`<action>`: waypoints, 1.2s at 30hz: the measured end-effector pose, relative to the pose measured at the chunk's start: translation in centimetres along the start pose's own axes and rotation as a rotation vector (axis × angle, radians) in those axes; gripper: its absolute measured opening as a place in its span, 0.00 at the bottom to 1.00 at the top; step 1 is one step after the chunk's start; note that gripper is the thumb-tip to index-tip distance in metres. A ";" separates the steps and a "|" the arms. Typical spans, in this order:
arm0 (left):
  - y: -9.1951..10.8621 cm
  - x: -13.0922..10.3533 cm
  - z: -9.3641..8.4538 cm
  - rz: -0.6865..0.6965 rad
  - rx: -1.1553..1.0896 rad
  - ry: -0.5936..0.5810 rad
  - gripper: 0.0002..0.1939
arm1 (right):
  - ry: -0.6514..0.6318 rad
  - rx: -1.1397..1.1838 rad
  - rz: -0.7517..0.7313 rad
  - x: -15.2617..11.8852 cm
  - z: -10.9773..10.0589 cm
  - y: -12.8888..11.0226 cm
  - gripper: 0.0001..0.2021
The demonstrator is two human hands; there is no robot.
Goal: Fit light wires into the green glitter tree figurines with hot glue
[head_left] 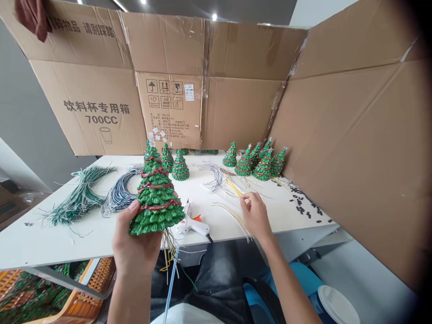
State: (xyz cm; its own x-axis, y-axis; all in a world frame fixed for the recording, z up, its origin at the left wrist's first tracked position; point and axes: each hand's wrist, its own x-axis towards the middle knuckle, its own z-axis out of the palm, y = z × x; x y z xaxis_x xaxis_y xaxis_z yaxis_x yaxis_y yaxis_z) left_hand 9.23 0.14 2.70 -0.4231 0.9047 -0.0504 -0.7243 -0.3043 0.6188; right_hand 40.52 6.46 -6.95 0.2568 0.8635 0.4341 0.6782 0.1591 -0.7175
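Note:
My left hand [137, 252] is wrapped round the base of a green model Christmas tree [157, 198] with red garlands and holds it upright, tilted a little. Several thin wires [169, 243] hang from under the tree. My right hand [255, 215] is over the table, thumb and forefinger pinched at the end of a bundle of yellow wires [234, 185]. More pale wires [232, 216] lie beside that hand, running to the table's front edge. Between my hands, a white hot glue gun [194, 226] with an orange trigger rests on the table.
Green wire bundles [79, 193] and dark blue wire bundles [123, 193] lie left on the white table [101, 245]. More small trees [263, 164] stand at the back. Black bits [300, 202] are scattered right. Cardboard walls [246, 108] enclose the table; an orange basket [81, 301] sits below left.

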 end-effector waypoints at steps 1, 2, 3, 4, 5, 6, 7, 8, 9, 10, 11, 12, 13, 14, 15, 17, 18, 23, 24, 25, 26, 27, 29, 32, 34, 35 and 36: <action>-0.2 0.0 -0.1 -0.022 0.000 -0.005 0.12 | 0.023 0.061 0.009 0.1 -0.4 -0.3 0.15; -0.4 0.1 -0.2 -0.046 0.003 -0.014 0.13 | 0.041 0.127 0.020 0.2 -0.9 -0.6 0.16; -0.6 0.1 -0.3 -0.068 0.010 -0.022 0.15 | 0.053 0.199 0.032 0.2 -1.4 -1.0 0.18; -0.9 0.1 -0.4 -0.086 0.018 -0.024 0.16 | 0.060 0.274 0.047 0.2 -1.9 -1.4 0.20; -1.1 0.0 -0.4 -0.101 0.028 -0.021 0.17 | 0.061 0.352 0.063 0.2 -2.4 -1.8 0.21; -1.4 0.0 -0.5 -0.112 0.038 -0.017 0.17 | 0.055 0.430 0.082 0.2 -3.0 -2.3 0.23; -1.6 -0.1 -0.6 -0.123 0.049 -0.020 0.18 | 0.042 0.505 0.103 0.1 -3.6 -2.8 0.24; -1.8 -0.3 -0.7 -0.135 0.063 -0.036 0.19 | 0.020 0.575 0.126 0.0 -4.2 -3.4 0.25; -2.0 -0.5 -0.7 -0.147 0.080 -0.066 0.20 | -0.001 0.641 0.146 -0.1 -4.8 -4.0 0.25; -2.2 -0.7 -0.6 -0.161 0.099 -0.107 0.21 | -0.026 0.700 0.165 -0.3 -5.4 -4.6 0.26; -2.4 -0.9 -0.6 -0.173 0.119 -0.157 0.22 | -0.049 0.753 0.183 -0.5 -6.0 -5.1 0.26; -2.5 -1.2 -0.5 -0.180 0.139 -0.208 0.22 | -0.072 0.798 0.200 -0.8 -6.5 -5.7 0.25; -2.6 -1.4 -0.3 -0.185 0.160 -0.257 0.22 | -0.090 0.839 0.213 -1.0 -6.9 -6.2 0.25; -2.8 -1.7 -0.2 -0.188 0.182 -0.301 0.22 | -0.101 0.875 0.224 -1.3 -7.3 -6.7 0.24; -2.9 -1.8 -0.2 -0.190 0.203 -0.338 0.22 | -0.107 0.903 0.230 -1.6 -7.6 -7.2 0.24; -3.2 -2.0 -0.2 -0.185 0.240 -0.383 0.22 | -0.117 0.970 0.244 -2.2 -7.9 -8.1 0.23; -3.4 -2.0 -0.2 -0.178 0.261 -0.394 0.22 | -0.124 1.021 0.255 -2.5 -8.1 -8.6 0.22; -4.4 -1.7 -0.8 -0.102 0.454 -0.421 0.24 | -0.162 1.281 0.328 -3.9 -8.1 -10.8 0.24; -4.6 -1.7 -0.9 -0.095 0.482 -0.426 0.24 | -0.182 1.303 0.339 -4.1 -8.0 -11.2 0.25; -4.8 -1.7 -1.0 -0.093 0.497 -0.431 0.24 | -0.201 1.322 0.344 -4.3 -7.9 -11.6 0.24; -5.0 -1.7 -1.0 -0.097 0.502 -0.433 0.25 | -0.219 1.338 0.343 -4.6 -7.8 -11.9 0.22; -5.2 -1.8 -1.0 -0.105 0.501 -0.437 0.25 | -0.232 1.354 0.334 -4.8 -7.6 -12.2 0.19; -5.4 -2.0 -0.9 -0.118 0.495 -0.449 0.25 | -0.241 1.374 0.303 -5.2 -7.3 -12.6 0.13; -5.6 -2.3 -0.6 -0.132 0.490 -0.475 0.24 | -0.239 1.341 0.261 -5.6 -6.7 -13.0 0.10; -5.6 -2.5 -0.5 -0.130 0.499 -0.488 0.23 | -0.216 1.292 0.234 -5.8 -6.3 -13.2 0.08; -5.6 -2.6 -0.4 -0.125 0.507 -0.490 0.23 | -0.199 1.268 0.213 -5.9 -6.2 -13.3 0.08; -5.5 -2.7 -0.4 -0.118 0.518 -0.492 0.23 | -0.183 1.243 0.190 -6.0 -6.0 -13.4 0.08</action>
State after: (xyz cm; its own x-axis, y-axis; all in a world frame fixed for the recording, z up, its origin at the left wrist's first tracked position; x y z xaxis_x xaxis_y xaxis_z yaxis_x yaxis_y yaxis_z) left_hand 14.17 -0.71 -0.90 0.0244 0.9893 0.1436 -0.3469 -0.1263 0.9294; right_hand 34.06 -3.71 3.34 0.1127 0.9594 0.2587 -0.4848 0.2803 -0.8285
